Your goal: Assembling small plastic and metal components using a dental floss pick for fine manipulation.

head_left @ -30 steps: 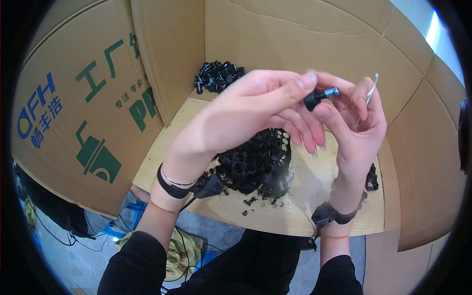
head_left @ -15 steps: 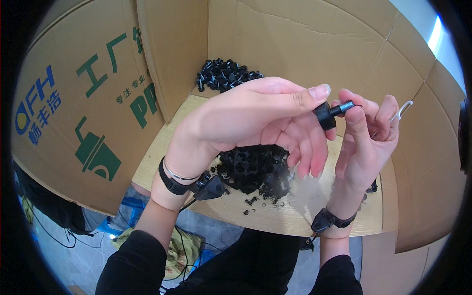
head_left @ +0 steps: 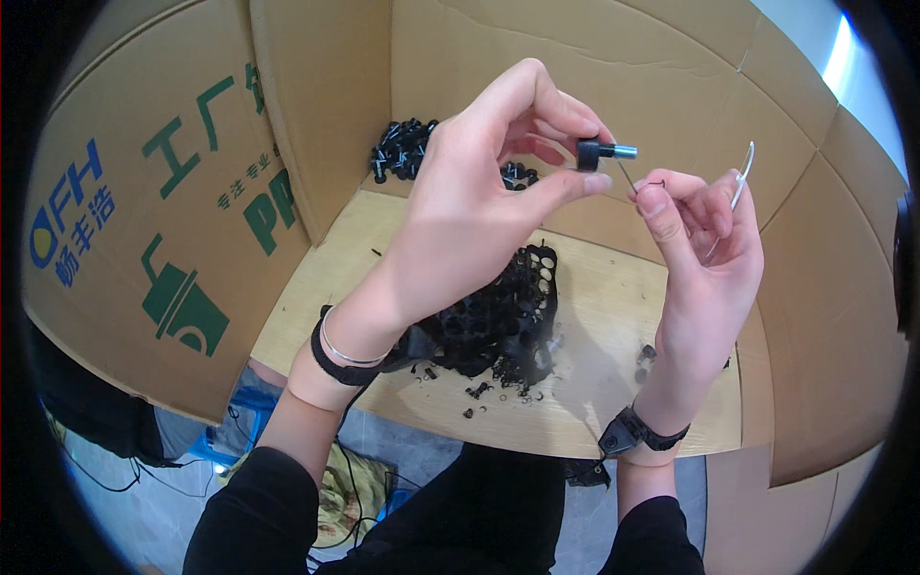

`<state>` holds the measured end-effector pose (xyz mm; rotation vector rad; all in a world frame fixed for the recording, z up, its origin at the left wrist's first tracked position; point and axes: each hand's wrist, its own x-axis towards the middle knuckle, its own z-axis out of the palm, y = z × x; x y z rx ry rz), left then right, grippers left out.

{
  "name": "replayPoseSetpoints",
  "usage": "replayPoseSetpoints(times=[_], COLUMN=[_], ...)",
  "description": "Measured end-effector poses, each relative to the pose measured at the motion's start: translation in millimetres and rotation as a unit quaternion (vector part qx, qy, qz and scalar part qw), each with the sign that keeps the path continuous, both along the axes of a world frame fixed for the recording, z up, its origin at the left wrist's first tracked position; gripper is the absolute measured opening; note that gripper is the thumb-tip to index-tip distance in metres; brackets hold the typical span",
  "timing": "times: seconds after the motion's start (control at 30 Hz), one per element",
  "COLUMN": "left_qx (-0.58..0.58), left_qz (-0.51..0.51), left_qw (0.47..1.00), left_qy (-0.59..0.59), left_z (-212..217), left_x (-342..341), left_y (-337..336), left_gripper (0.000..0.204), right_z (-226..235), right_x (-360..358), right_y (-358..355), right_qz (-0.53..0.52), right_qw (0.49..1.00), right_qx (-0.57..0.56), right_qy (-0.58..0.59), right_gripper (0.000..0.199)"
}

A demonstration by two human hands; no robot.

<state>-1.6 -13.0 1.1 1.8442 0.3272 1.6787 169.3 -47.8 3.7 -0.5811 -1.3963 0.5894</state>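
Observation:
Between thumb and fingertips, my left hand (head_left: 450, 220) pinches a black-headed screw (head_left: 588, 153) by its round head, with the bright threaded end pointing right. My right hand (head_left: 709, 235) is a short way to the right, apart from the screw. Its thumb and forefinger are closed on a thin dark pick-like rod (head_left: 627, 176), whose tip reaches toward the screw's shank. A small dark curved piece (head_left: 655, 183) shows at those fingertips; I cannot tell what it is. A white thin loop (head_left: 746, 168) sticks up from the same hand.
Under my hands a heap of black rubbery parts (head_left: 479, 321) lies on the wooden table (head_left: 613, 412), with small rings and bits scattered in front. Similar black-headed screws (head_left: 402, 149) are piled at the back left. Tall cardboard walls (head_left: 575, 57) enclose the left, back and right.
My right fingers have come away from the screw's threaded end. My left hand has moved up and left with the screw, turning it so the shank lies nearly level.

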Motion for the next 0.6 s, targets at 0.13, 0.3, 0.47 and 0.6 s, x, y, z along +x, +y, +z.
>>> replayPoseSetpoints(times=[0.13, 0.3, 0.47, 0.6], left_qx=[0.084, 0.086, -0.147, -0.253], left_qz=[0.107, 0.085, -0.175, -0.262], left_qw=[0.986, 0.982, 0.973, 0.931], left_qy=[0.095, 0.145, 0.002, -0.026], left_z=[2.3, 6.3, 4.0, 3.7], left_x=[-4.3, -4.2, -7.4, -2.0], left_y=[0.3, -8.2, -8.6, 5.5], left_gripper=[0.031, 0.030, 0.017, 0.018], right_z=[2.4, 3.6, 1.4, 4.4], right_x=[-0.1, 9.6, 11.5, 14.8], right_y=[-5.0, 1.6, 8.3, 2.5], right_qz=[-0.023, -0.083, -0.128, -0.102], right_qw=[1.000, 0.992, 0.987, 0.989], right_qx=[-0.008, 0.091, 0.088, 0.071], right_qy=[0.005, -0.010, -0.045, -0.080], right_gripper=[0.031, 0.025, 0.019, 0.019])
